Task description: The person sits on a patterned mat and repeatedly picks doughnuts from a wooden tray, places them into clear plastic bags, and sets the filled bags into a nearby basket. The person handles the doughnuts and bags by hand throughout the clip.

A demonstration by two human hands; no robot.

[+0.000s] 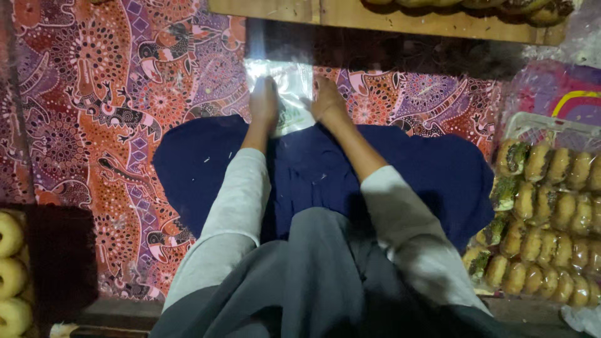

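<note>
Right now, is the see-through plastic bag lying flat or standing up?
Lying flat. The clear plastic bag is spread on the patterned cloth, with the left hand and right hand pressing on it.

A patterned mat [113, 94] in reds, oranges and purples covers the floor, printed with dotted animal and leaf shapes. A low wooden board [350, 19] runs along the far edge, throwing a dark shadow beneath. The light is dim, brightest in the middle of the mat. On the right stands a rack [551, 128] of packed doughnuts; paler round ones [9, 269] sit at the left edge.
</note>
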